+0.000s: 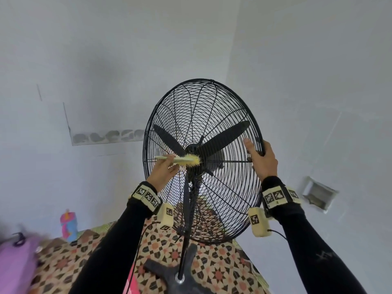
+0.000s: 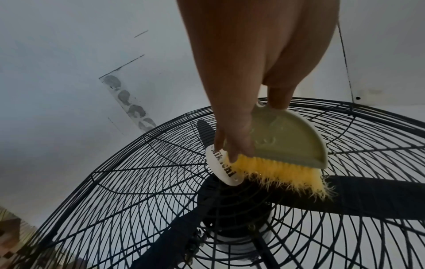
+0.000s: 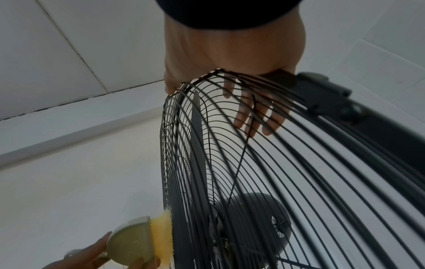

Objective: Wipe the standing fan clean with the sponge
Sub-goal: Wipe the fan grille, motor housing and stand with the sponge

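The standing fan (image 1: 202, 160) is black, with a round wire cage of thin radial and ringed bars, three flat matte blades and a slim pole rising from a dark cross-shaped base on a patterned tile floor (image 1: 212, 264). The left hand (image 1: 162, 172) grips the cleaning tool that serves as the sponge (image 1: 180, 160): a pale green half-moon plastic body with a fringe of frayed yellow bristles. In the left wrist view the fingers curl over its edge and the thumb presses its back. The bristles touch the front cage just beside the hub, where a white oval badge (image 2: 224, 166) with dark lettering sits. The right hand (image 1: 262, 159) clasps the cage rim at its right side, thumb laid on the front bars, fingers wrapped behind and showing through the wires in the right wrist view. The smooth grey motor housing (image 3: 260, 220) sits behind the cage. A pink and blue bottle (image 1: 69, 224) stands by the plain grey wall (image 1: 106, 60).
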The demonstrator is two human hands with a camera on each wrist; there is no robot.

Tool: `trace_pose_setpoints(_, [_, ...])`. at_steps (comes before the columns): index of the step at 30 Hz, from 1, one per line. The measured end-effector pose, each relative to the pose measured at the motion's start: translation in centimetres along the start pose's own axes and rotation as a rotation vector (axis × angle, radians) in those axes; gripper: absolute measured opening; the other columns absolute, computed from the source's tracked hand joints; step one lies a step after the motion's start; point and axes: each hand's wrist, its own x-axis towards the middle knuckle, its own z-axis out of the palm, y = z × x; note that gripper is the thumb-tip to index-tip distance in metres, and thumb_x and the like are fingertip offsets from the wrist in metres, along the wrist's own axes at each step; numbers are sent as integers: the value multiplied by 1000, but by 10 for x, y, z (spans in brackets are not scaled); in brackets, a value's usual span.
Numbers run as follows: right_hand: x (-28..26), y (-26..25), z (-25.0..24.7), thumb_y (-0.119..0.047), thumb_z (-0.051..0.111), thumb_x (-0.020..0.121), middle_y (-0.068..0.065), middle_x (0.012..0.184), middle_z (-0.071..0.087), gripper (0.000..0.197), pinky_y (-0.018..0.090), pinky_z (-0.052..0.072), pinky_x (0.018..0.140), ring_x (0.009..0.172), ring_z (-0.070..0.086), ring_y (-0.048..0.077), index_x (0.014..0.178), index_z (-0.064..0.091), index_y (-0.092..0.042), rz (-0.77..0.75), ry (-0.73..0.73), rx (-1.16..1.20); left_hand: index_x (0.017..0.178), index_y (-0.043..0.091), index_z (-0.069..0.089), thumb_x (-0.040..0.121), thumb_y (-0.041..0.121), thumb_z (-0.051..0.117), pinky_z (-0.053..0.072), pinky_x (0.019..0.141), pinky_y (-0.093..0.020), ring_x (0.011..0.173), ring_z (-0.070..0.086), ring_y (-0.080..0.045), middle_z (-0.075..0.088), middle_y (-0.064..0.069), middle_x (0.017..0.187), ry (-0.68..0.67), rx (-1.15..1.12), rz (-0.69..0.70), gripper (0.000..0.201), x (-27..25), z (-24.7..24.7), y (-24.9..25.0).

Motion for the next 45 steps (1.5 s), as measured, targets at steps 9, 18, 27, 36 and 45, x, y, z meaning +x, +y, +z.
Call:
trace_pose_setpoints(9, [0, 3, 2, -94, 55, 67, -5, 116, 68, 93, 44, 48, 104, 110, 65, 21, 138, 50, -34, 27, 25, -4, 105, 5, 56, 108, 17, 48, 51, 108, -33, 123, 62, -28, 58, -18, 130, 31, 37, 104, 15, -7, 8, -16])
trace_pose_setpoints(18, [-1, 2, 2, -87, 57, 75, -4, 119, 67, 85, 38, 48, 101, 110, 63, 19, 137, 52, -29, 6, 34, 6, 124, 0, 59, 97, 32, 55, 52, 107, -30, 128, 63, -27, 64, -16, 136, -119, 22, 130, 41, -45, 50, -29])
trace_pose_setpoints(27, [0, 1, 5, -91, 55, 72, -7, 115, 67, 89, 45, 48, 106, 110, 64, 21, 137, 52, -30, 15, 49, -11, 117, 5, 60, 107, 27, 46, 53, 104, -30, 127, 63, -28, 64, -12, 134, -47, 153, 155, 27, -51, 57, -30])
trace_pose_setpoints(36, [-7, 2, 6, -91, 55, 71, -6, 115, 67, 88, 43, 48, 105, 109, 65, 21, 136, 51, -32, 23, 28, 4, 125, -7, 55, 104, 37, 49, 56, 97, -26, 122, 66, -29, 68, -14, 128, 46, 207, 212, 49, -58, 49, -23])
trace_pose_setpoints(45, [-15, 4, 2, -86, 55, 75, -4, 122, 64, 87, 42, 44, 108, 115, 60, 21, 140, 50, -29, 5, -5, 25, 126, 0, 53, 101, 40, 51, 49, 111, -41, 124, 66, -27, 65, -10, 130, -6, 226, 212, 47, -68, 76, 0])
